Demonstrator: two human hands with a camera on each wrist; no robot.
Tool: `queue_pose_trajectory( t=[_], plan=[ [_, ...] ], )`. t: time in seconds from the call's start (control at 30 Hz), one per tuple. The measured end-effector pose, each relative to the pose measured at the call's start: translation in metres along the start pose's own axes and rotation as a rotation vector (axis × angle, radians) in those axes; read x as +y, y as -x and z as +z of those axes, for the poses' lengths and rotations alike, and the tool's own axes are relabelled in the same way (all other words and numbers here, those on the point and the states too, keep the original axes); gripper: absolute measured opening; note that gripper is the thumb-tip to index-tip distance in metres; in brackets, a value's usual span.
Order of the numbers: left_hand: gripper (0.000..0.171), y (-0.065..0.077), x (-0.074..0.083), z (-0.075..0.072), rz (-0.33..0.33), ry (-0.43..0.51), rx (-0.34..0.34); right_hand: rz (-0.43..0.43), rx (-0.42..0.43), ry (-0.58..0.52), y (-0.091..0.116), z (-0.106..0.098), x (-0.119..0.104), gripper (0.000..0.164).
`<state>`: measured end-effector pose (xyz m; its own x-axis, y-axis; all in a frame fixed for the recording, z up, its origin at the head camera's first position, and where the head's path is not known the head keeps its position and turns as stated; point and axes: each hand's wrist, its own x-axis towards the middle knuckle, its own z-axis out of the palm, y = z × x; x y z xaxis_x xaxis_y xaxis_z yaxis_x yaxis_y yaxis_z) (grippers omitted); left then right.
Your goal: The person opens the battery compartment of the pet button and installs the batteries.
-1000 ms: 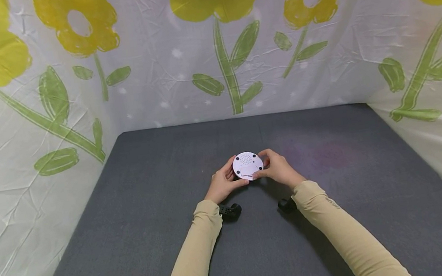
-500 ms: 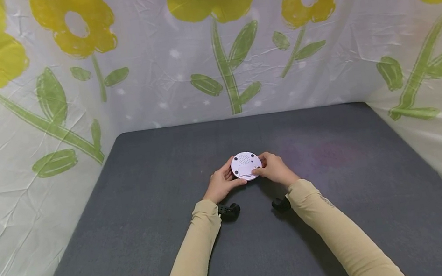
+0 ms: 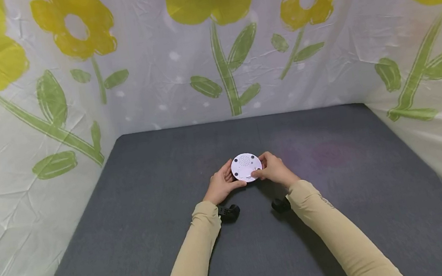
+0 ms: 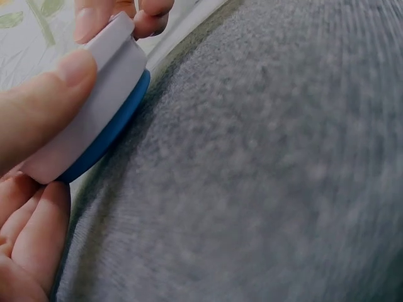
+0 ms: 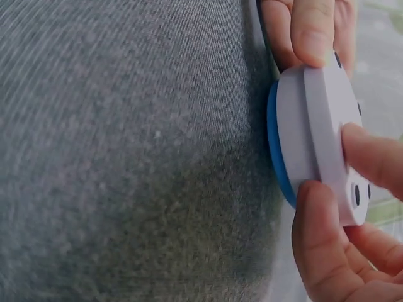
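Note:
Both hands hold a round white device (image 3: 244, 160) just above the grey table. Its underside faces up, with small speaker holes, several black feet and what looks like a battery cover near the close edge. A blue layer (image 5: 273, 138) shows on its lower side in the right wrist view. The left hand (image 3: 220, 184) grips the left rim, thumb at the near edge and fingers behind. On the right side, the right hand (image 3: 276, 169) pinches the rim, its thumb (image 5: 376, 154) resting on the underside over the cover area. The device's lower face is hidden.
The dark grey table (image 3: 168, 249) spreads around the hands. White cloth (image 3: 152, 72) printed with yellow flowers hangs at the back and both sides. Black wrist cameras (image 3: 229, 213) sit under both wrists.
The right thumb has shifted slightly over the underside, and the cover's outline looks fainter now. The left hand keeps its grip, and the device stays in nearly the same place.

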<state>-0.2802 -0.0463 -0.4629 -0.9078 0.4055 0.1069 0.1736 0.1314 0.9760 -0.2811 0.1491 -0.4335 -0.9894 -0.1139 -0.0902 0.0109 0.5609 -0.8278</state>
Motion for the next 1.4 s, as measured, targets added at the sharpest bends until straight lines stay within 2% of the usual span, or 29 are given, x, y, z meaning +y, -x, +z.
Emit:
queue_pose_trajectory(
  t=[0.1,0.33,0.43,0.63,0.77,0.87,1.03,1.1,1.27,1.4],
  plan=[
    [0.08,-0.002,-0.005,0.002,0.0,0.007,0.014,0.01,-0.017,-0.047,0.0,-0.001,0.002,0.048],
    [0.073,-0.013,-0.031,0.004,0.005,-0.027,0.078,0.038,-0.011,-0.061,-0.001,-0.001,0.003,0.04],
    [0.071,-0.015,-0.031,0.005,-0.008,-0.078,0.081,0.035,0.017,-0.054,-0.002,-0.002,0.004,0.036],
    [0.072,-0.021,-0.023,0.009,-0.014,-0.246,0.068,0.05,0.024,-0.038,-0.002,-0.008,0.004,0.037],
    [0.082,-0.026,-0.011,0.013,0.006,-0.379,0.085,0.044,0.037,-0.033,-0.001,-0.013,-0.003,0.045],
    [0.08,-0.031,0.001,0.015,-0.017,-0.446,0.084,0.046,0.076,-0.08,-0.002,-0.017,-0.006,0.048],
    [0.079,-0.035,0.016,0.017,-0.115,-0.452,0.069,0.061,0.148,-0.224,-0.005,-0.018,-0.009,0.049],
    [0.081,-0.037,0.018,0.017,-0.142,-0.419,0.077,0.053,0.164,-0.279,-0.005,-0.017,-0.011,0.051],
    [0.083,-0.039,0.022,0.017,-0.153,-0.406,0.123,0.022,0.158,-0.392,-0.006,-0.019,-0.012,0.055],
    [0.082,-0.039,0.024,0.015,-0.163,-0.422,0.105,-0.004,0.127,-0.414,-0.007,-0.021,-0.011,0.056]
  ],
)
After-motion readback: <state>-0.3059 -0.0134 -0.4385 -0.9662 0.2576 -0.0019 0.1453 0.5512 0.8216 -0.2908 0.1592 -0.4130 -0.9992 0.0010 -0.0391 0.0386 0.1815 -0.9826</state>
